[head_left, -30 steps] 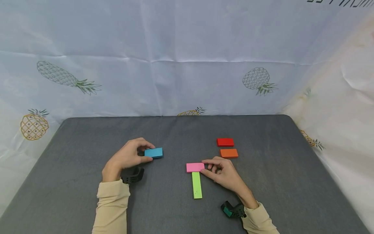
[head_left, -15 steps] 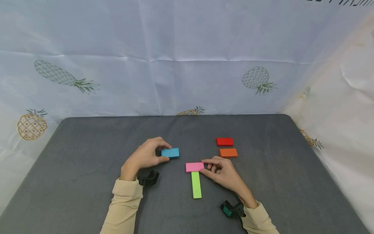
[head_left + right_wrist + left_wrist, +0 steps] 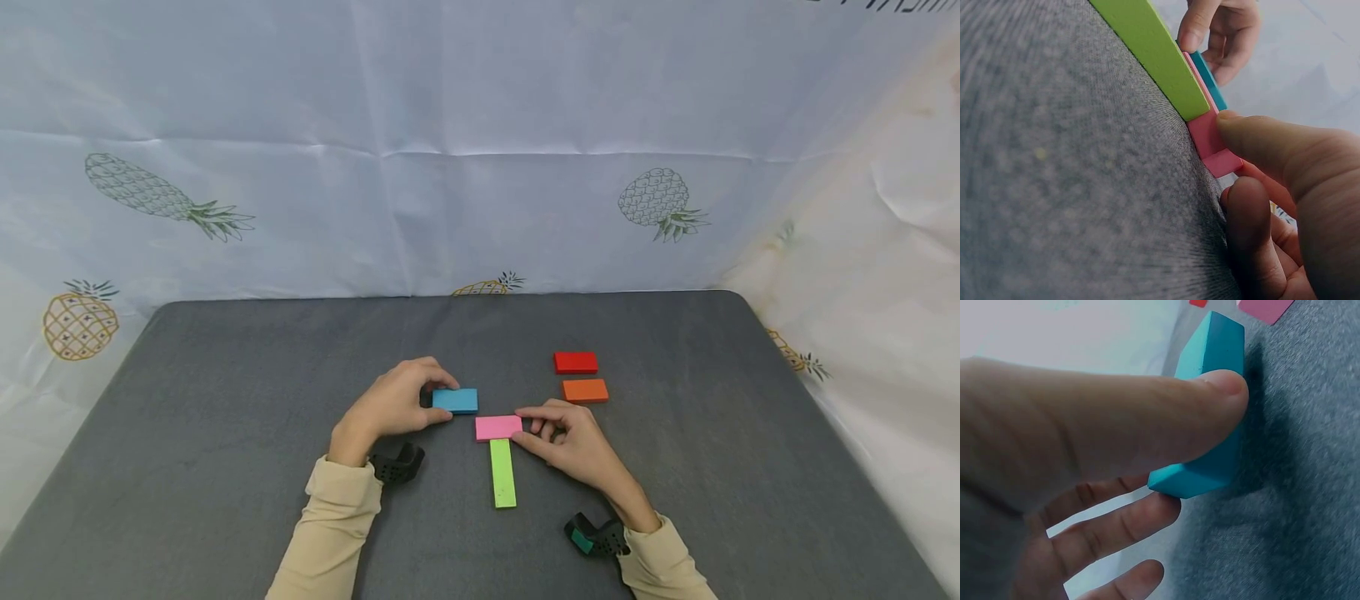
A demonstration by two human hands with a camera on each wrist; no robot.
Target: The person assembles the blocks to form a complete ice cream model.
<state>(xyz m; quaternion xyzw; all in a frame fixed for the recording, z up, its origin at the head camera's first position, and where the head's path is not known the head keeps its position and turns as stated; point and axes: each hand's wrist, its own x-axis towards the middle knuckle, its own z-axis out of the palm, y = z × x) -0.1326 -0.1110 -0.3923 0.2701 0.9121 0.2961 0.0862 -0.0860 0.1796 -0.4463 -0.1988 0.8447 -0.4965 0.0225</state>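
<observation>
My left hand point(image 3: 393, 404) pinches a blue rectangular block point(image 3: 459, 401) by its left end, thumb on the near side and fingers on the far side. In the left wrist view this block point(image 3: 1222, 347) casts a shadow on the cloth beside it. A pink block point(image 3: 493, 428) lies crosswise at the far end of a lime-green block point(image 3: 503, 475), the two forming a T. My right hand point(image 3: 573, 443) holds the pink block's right end between thumb and index finger. The blue block is just beyond the pink one, toward its left.
Behind the right hand, a red block point(image 3: 576, 362) lies beyond an orange block point(image 3: 586, 391), with a narrow gap between them. Dark grey cloth covers the table point(image 3: 187, 433). A white curtain point(image 3: 450, 83) with printed pineapples hangs along the far edge and right side.
My left hand has carried the blue block to the right, then slightly nearer, bringing it close to the pink block. The right hand has kept its hold on the pink block.
</observation>
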